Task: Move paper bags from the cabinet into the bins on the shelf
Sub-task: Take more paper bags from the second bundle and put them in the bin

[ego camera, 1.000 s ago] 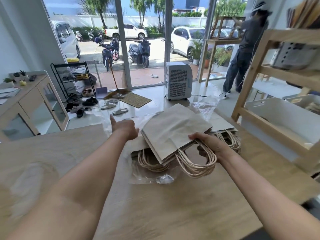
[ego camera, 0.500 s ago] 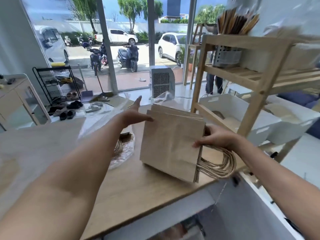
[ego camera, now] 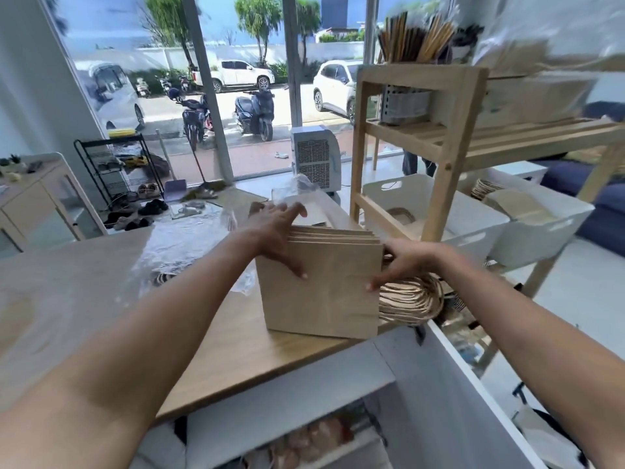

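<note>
A stack of brown paper bags [ego camera: 321, 296] stands on edge on the wooden cabinet top [ego camera: 236, 346], its twine handles [ego camera: 411, 299] hanging off the right side. My left hand [ego camera: 277, 238] grips the stack's left edge, thumb on the front face. My right hand [ego camera: 402, 262] holds the right edge by the handles. Two white bins sit on the wooden shelf's [ego camera: 449, 154] lower level: the near bin [ego camera: 406, 198] and a right bin [ego camera: 541, 231] with paper bags in it.
Crumpled clear plastic wrap [ego camera: 189, 245] with more handles under it lies on the cabinet top. The cabinet's white door [ego camera: 456, 401] stands open below. A white air cooler [ego camera: 316, 160] is by the window. A grey holder with sticks [ego camera: 406, 103] sits on the upper shelf.
The bag stack went from lying flat to standing on edge and shifted right toward the shelf. My left hand came off the plastic and closed on the stack's left side.
</note>
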A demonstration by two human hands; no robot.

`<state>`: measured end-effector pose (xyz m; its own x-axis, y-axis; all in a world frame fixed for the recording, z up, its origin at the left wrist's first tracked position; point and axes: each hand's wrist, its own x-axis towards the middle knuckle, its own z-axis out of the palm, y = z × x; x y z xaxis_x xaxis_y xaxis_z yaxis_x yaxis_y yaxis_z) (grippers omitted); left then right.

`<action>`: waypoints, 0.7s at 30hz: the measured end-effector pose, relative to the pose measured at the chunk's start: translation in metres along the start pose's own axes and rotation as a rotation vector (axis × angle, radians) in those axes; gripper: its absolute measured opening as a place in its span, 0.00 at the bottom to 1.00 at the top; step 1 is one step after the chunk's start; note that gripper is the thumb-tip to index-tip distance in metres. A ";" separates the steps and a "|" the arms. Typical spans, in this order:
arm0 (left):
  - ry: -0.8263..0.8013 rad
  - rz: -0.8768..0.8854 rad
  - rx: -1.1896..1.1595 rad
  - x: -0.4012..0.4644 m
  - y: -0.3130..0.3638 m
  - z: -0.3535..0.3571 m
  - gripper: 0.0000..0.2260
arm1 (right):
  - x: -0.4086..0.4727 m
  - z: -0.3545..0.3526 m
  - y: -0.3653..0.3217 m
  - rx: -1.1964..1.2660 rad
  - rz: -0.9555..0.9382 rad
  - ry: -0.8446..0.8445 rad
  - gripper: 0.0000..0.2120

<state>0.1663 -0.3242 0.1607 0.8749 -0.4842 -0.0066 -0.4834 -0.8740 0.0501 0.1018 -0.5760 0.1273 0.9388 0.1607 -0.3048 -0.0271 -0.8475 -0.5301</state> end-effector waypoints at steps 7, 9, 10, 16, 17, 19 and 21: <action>-0.103 -0.025 -0.100 0.001 0.007 0.007 0.33 | 0.000 -0.003 -0.003 0.076 0.045 -0.002 0.41; -0.067 -0.017 -0.042 0.003 0.006 0.009 0.33 | -0.004 -0.004 -0.008 0.134 0.018 0.028 0.41; -0.045 -0.013 -0.005 0.004 0.006 0.010 0.33 | -0.007 -0.004 -0.014 0.175 -0.009 0.064 0.41; -0.071 0.038 -0.001 0.004 0.003 0.010 0.38 | -0.003 0.020 -0.045 0.976 -0.066 0.401 0.42; -0.090 0.052 -0.002 0.003 0.004 0.009 0.40 | 0.001 0.023 -0.048 1.068 -0.052 0.429 0.43; -0.112 0.064 0.014 0.002 0.004 0.008 0.42 | 0.007 0.027 -0.051 1.122 -0.033 0.480 0.46; -0.106 0.058 0.021 0.002 0.004 0.008 0.41 | 0.003 0.030 -0.061 1.136 -0.050 0.486 0.39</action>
<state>0.1660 -0.3286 0.1533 0.8379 -0.5347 -0.1097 -0.5346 -0.8445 0.0329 0.0962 -0.5091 0.1353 0.9709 -0.2299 -0.0675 -0.0424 0.1124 -0.9928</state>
